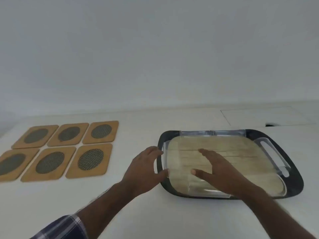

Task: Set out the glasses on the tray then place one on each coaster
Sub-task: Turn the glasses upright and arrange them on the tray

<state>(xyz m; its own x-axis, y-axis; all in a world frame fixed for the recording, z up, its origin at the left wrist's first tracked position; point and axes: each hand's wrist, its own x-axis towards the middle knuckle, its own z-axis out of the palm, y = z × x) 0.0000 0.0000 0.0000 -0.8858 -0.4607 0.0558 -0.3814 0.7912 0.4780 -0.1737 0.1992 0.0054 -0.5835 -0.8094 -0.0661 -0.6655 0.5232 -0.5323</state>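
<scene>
Neither grip holds anything. Our left hand [146,168] is spread at the near-left rim of the tray [293,180], fingers and thumb apart, touching or nearly touching the edge of the clear box [269,149] that sits on it; contact cannot be confirmed. Our right hand [222,171] lies flat and open on the box's pale lid [233,147], fingers splayed.

No glasses are visible. We judge that they are inside the box, but the lid hides its contents. Six coasters [58,149] lie in two rows on the desk, well to the left of the left hand, all bare.

Hazards from this position:

- Lid release. If the lid sticks and then frees suddenly, the box may jerk and jolt whatever is inside.
- Tray slip. The tray rests on a smooth desk. A sideways push from the left hand could slide tray and box together.
- Uneven lift. Raising the lid from one side only could tilt the box.
- Clear walls. The edges of the box are hard to see, so a finger may miss its hold.
</scene>
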